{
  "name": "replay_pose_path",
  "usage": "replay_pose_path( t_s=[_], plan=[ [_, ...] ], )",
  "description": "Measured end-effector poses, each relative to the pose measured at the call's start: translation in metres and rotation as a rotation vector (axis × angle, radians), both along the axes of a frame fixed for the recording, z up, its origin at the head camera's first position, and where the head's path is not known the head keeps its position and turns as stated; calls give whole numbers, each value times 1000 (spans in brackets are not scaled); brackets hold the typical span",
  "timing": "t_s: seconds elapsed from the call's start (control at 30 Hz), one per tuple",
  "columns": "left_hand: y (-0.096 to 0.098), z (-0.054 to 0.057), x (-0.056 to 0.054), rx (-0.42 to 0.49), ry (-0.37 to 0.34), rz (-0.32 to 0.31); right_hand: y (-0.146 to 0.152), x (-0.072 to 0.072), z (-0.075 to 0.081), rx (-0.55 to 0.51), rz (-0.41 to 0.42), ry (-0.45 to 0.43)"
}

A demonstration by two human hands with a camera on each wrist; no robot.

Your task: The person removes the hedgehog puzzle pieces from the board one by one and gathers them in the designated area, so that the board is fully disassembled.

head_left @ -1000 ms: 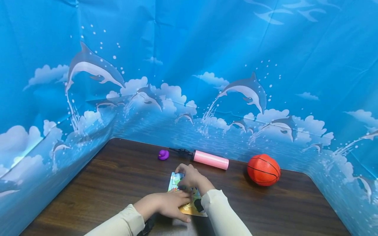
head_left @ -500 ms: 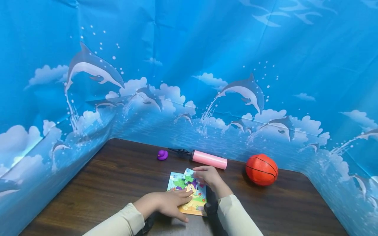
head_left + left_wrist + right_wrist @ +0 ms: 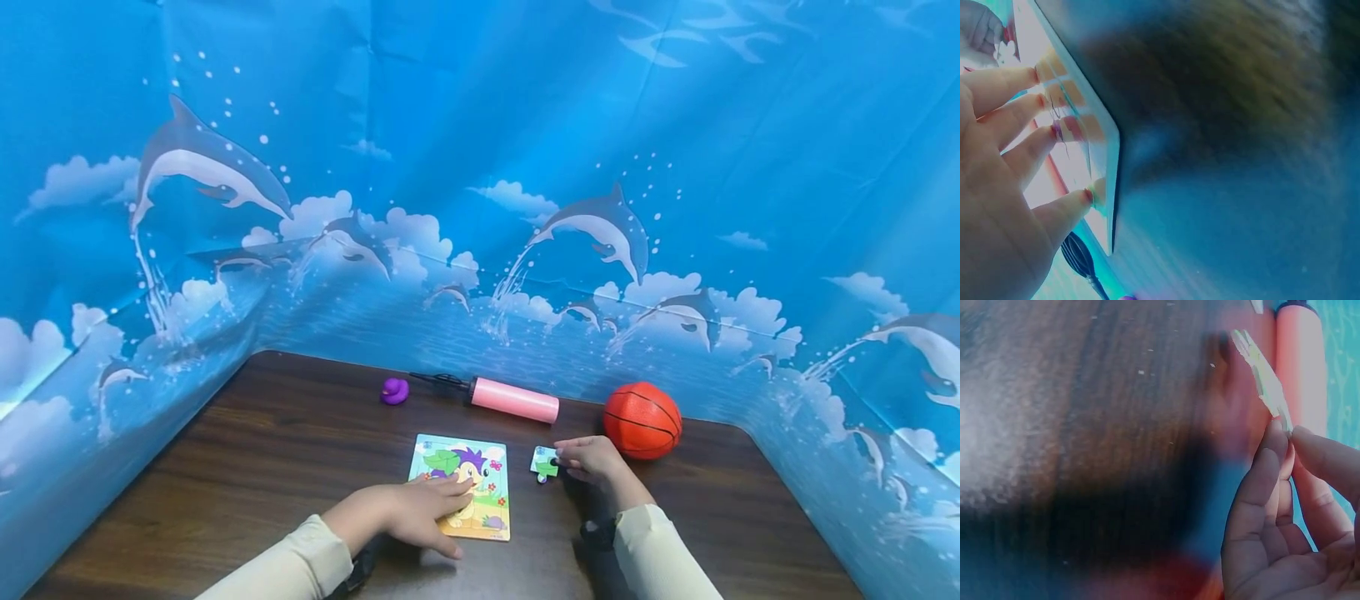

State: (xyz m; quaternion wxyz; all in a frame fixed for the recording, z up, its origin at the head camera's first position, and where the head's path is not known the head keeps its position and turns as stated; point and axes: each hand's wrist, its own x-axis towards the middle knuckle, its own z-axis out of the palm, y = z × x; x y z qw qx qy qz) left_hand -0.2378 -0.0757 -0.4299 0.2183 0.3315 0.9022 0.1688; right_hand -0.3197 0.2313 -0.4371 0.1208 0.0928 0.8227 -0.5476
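Observation:
A square jigsaw puzzle [image 3: 491,500], printed with a purple-haired cartoon animal, lies flat on the dark wooden table [image 3: 262,458]. My left hand [image 3: 405,512] rests on its lower left part with fingers spread and straight. In the left wrist view those fingertips touch the puzzle's glossy face [image 3: 1100,147]. To the right of the puzzle, my right hand [image 3: 596,462] pinches a small jigsaw piece [image 3: 542,463] in light blue and green. The right wrist view shows this piece [image 3: 1263,375] edge-on, its end between thumb and fingers.
Behind the puzzle lie a purple rubber duck [image 3: 394,391] and a pink hand pump [image 3: 513,400] with a black end. An orange toy basketball [image 3: 642,421] sits at the back right, just beyond my right hand. A blue dolphin-print sheet [image 3: 420,167] encloses the table's back and sides.
My right hand has gone from over the puzzle to the right, carrying the pinched piece off it. The left hand stays on the puzzle. The head view has turned slightly right.

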Motion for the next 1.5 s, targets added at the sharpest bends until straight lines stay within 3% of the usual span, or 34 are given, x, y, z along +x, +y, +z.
replay_pose_path(
  t_s=[0.27, 0.43, 0.53, 0.73, 0.97, 1.13, 1.5],
  plan=[
    [-3, -2, 2, 3, -9, 1, -9, -2, -12, 129, 6, 43],
    [-5, -2, 2, -4, -1, 11, -19, -5, -13, 372, 47, 184],
    [-6, -2, 2, -8, 11, 11, -35, -6, -12, 437, 97, 250],
    [-4, 2, 4, -10, 27, 10, -83, -5, -15, 398, 309, 336],
    [0, 3, 4, -6, 49, -21, -128, -1, -8, 587, 593, 431],
    [2, 5, 4, -4, 64, -34, -136, -3, -1, 649, 650, 409],
    [-2, 8, 4, -29, 51, -22, -148, -10, 7, 637, 693, 345]
  ],
)
